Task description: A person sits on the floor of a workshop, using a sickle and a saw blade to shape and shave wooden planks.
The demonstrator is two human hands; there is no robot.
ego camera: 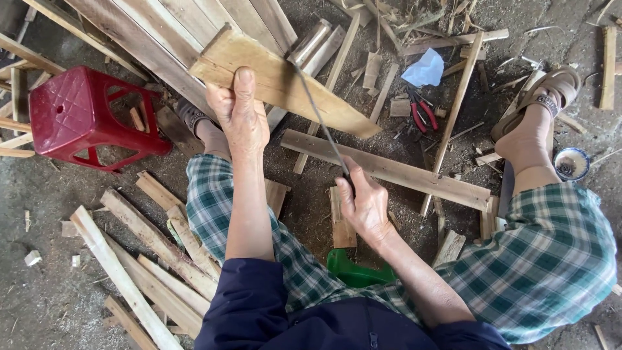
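My left hand (241, 110) grips the near end of a tapered wooden board (278, 81), thumb pressed on its top face, holding it up in front of me. My right hand (363, 201) is closed on the handle of a thin-bladed knife (321, 116). The blade runs up and to the left, and its tip meets the board's edge. Both forearms wear dark blue sleeves. My knees in green plaid trousers spread to either side.
A red plastic stool (78, 116) stands at left. Wooden slats (149, 259) lie scattered at lower left, and a long batten (389, 170) crosses the ground ahead. Red-handled pliers (421, 113), a blue cloth (424, 68) and a small bowl (572, 162) lie near my sandalled right foot (538, 104).
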